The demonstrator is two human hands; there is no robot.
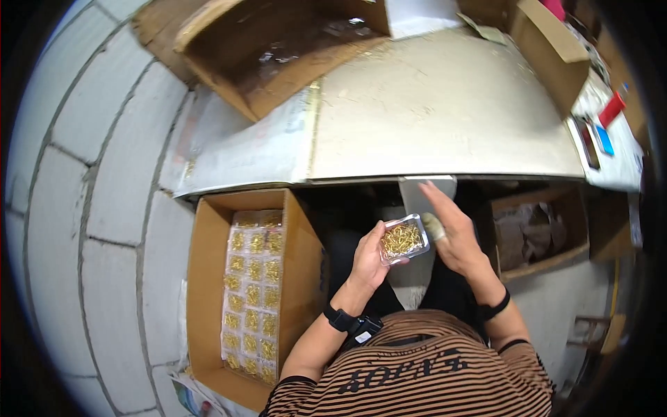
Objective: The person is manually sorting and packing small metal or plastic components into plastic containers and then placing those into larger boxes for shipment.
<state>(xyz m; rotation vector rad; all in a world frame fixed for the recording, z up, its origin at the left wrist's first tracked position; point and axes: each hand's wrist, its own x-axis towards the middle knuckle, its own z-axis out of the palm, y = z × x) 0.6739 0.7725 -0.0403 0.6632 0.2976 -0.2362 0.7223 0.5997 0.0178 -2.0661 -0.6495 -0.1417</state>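
Note:
In front of my body, my left hand (370, 260) grips a small clear plastic box (403, 240) by its left side and from below. Thin gold-coloured metal pieces, too small to name for sure, fill the box. My right hand (451, 233) is just right of it, fingers stretched out together and pointing away from me. A pale cover wraps the thumb of that hand, close to the box's right edge; whether it touches cannot be made out. To the left, a cardboard carton (300, 278) holds rows of clear packs (251, 302) with similar gold pieces.
Ahead lies a pale worktable (445, 97). An open cardboard box (278, 52) with clear plastic inside rests on its far left. A cardboard flap (556, 62), a red object (612, 110) and a blue one (602, 139) are at the right. Below, another carton (542, 233) contains crumpled material.

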